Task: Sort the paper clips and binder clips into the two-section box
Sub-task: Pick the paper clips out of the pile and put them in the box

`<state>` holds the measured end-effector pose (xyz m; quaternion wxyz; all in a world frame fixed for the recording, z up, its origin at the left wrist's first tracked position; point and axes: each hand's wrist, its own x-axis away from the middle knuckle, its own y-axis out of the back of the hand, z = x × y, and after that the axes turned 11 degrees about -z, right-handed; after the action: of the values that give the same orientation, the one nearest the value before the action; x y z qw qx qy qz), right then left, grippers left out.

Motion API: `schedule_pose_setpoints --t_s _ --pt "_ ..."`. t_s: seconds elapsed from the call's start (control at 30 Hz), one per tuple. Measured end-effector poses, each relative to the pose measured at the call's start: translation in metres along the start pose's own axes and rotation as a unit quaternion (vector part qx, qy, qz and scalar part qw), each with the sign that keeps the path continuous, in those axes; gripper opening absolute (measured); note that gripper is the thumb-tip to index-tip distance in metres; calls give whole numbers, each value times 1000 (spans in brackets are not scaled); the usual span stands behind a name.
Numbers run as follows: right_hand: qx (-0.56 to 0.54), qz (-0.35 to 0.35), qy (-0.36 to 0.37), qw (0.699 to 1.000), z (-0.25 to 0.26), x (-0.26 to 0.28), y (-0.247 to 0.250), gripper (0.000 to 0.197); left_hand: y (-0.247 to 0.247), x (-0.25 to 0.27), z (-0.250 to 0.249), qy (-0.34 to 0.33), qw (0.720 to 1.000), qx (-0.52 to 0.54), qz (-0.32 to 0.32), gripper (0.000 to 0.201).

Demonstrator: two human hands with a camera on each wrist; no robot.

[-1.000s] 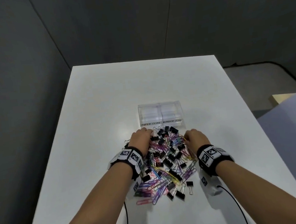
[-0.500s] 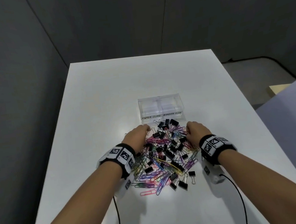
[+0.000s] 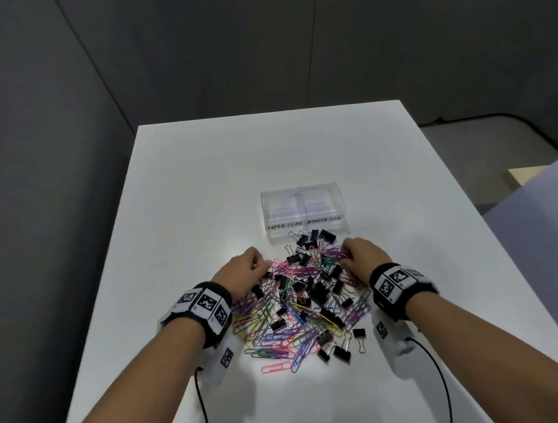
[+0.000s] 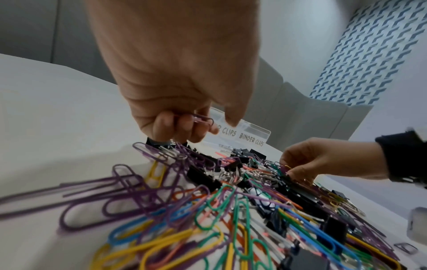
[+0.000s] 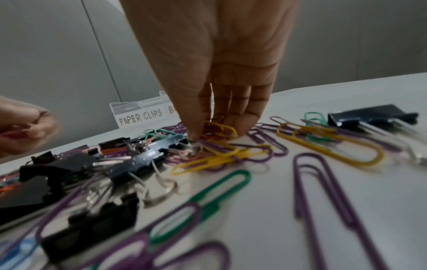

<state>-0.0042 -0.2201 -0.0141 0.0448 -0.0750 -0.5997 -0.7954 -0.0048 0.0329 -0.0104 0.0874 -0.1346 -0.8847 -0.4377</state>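
A heap of coloured paper clips and black binder clips point(image 3: 298, 305) lies on the white table point(image 3: 265, 164). Just beyond it stands the clear two-section box point(image 3: 304, 223), labelled PAPER CLIPS on the left and BINDER CLIPS on the right point(image 4: 251, 138). My left hand point(image 3: 247, 270) hovers at the heap's far left with its fingers curled, and it pinches a pink paper clip point(image 4: 204, 119). My right hand point(image 3: 358, 254) reaches down into the heap's far right. Its thumb and fingertips point(image 5: 240, 126) meet on a yellow paper clip point(image 5: 223, 127).
Some binder clips point(image 3: 314, 237) lie against the box's front wall. A loose binder clip point(image 3: 359, 337) and a pink paper clip point(image 3: 277, 368) sit at the heap's near edge. Cables point(image 3: 202, 409) trail from both wrists toward me. The table's edges drop off left and right.
My left hand has drawn a little to the left, off the heap's far edge. The right hand stays at the heap's right side. The head view has shifted slightly.
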Motion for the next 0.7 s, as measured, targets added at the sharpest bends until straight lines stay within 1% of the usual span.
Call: schedule_pose_setpoints --t_s 0.1,0.2,0.3,0.37,0.43,0.53,0.6,0.63,0.7 --pt "-39 -14 -16 999 -1 -1 6 12 0 1 7 -13 1000 -23 12 11" --pt "-112 -36 -39 992 -6 1 15 6 4 4 10 -17 999 -39 1 15" --pt "-179 -16 -64 982 -8 0 21 23 9 4 8 -20 998 -57 -11 27" --pt "-196 6 -84 977 -8 -1 22 30 9 1 7 -22 998 -54 -13 30" --pt "-201 13 -106 974 -8 -3 21 30 8 0 4 -27 997 -73 -20 31" --pt "-182 8 -119 976 -10 -4 19 19 6 1 -4 -42 988 -143 -30 32" --pt "-171 2 -124 977 -13 -4 16 13 5 0 -9 -55 983 -170 -36 29" --pt "-167 1 -127 978 -15 -5 15 16 5 -1 -11 -59 982 -173 -41 27" --pt "-149 11 -123 981 -18 -5 14 29 4 -4 -14 -64 981 -175 -46 24"
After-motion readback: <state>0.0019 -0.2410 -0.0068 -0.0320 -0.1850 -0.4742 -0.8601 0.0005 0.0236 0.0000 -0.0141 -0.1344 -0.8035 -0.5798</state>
